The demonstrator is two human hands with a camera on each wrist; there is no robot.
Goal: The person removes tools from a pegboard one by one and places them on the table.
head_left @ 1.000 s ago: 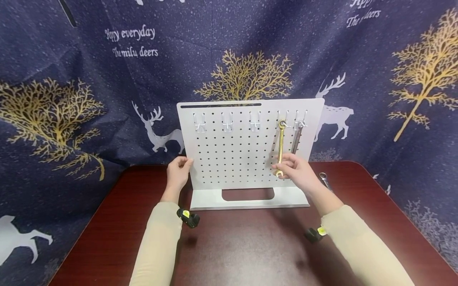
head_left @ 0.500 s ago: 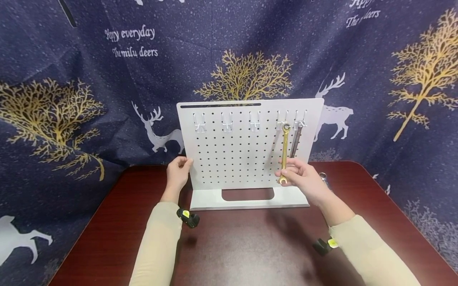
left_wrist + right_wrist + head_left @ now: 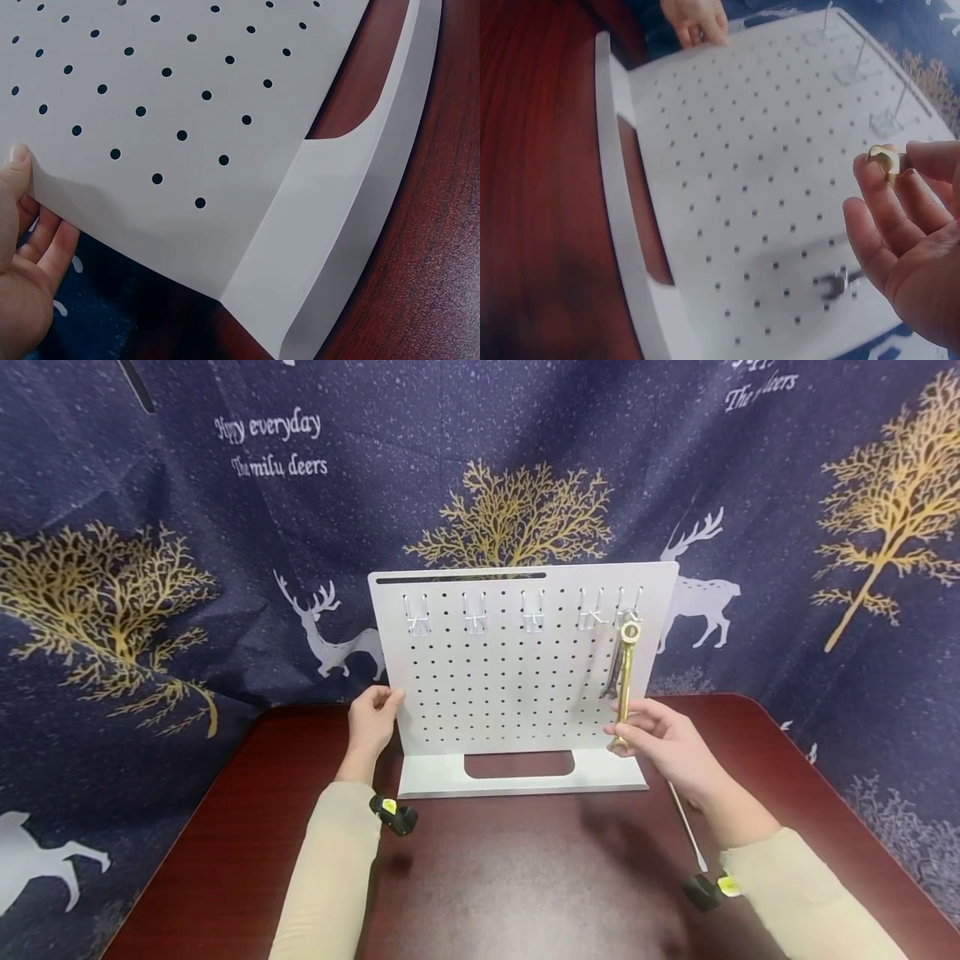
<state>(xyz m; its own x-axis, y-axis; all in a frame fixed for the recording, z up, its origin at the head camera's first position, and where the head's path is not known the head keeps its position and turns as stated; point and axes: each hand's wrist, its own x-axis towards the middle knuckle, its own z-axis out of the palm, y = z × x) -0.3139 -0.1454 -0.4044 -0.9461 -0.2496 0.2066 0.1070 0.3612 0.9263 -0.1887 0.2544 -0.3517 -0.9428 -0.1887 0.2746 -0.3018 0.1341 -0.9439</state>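
My right hand (image 3: 667, 745) pinches a gold combination wrench (image 3: 626, 681) near its lower, open end. The wrench stands nearly upright, off the hooks, in front of the right side of a white pegboard (image 3: 495, 681). Behind it a grey wrench (image 3: 613, 670) hangs from the rightmost hook. In the right wrist view the gold open end shows between thumb and fingers, and the grey wrench's open jaw is below. My left hand (image 3: 371, 722) grips the board's left edge. The left wrist view shows that thumb (image 3: 19, 161) on the front face and fingers behind the edge.
Several clear-backed hooks, such as the leftmost hook (image 3: 417, 615), line the board's top. The board's base (image 3: 517, 787) stands on a dark red table (image 3: 495, 877). A metal shaft with a flat tip (image 3: 688, 828) lies right of it, partly behind my right hand. A patterned curtain (image 3: 247, 543) hangs behind.
The gold wrench has come off the fourth hook and moved right and slightly down with my right hand, now before the grey wrench. My left hand has stayed at the board's edge.
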